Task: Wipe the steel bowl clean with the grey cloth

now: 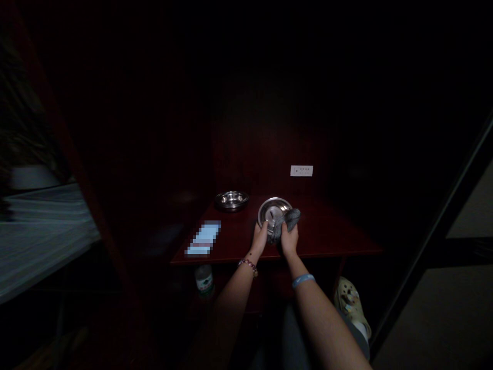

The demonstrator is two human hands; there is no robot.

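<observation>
My left hand [260,237] grips the near left rim of a shiny metal bowl [272,209], its thumb over the edge. The bowl is tilted, with its inside facing me, above the dark red tabletop [327,236]. A grey cloth [292,218] is bunched in my right hand [289,238], pressed against the right side of the bowl. Part of the cloth lies over the bowl's near rim. Farther back and to the left, another metal bowl [231,199] rests on the table, perhaps stacked on others; I cannot tell.
A blurred bright phone-like rectangle [204,238] lies at the table's left front. Below the edge stands a clear container with a green label [204,280]. A white power socket [301,170] is on the back wall. A shoe [351,303] shows at lower right.
</observation>
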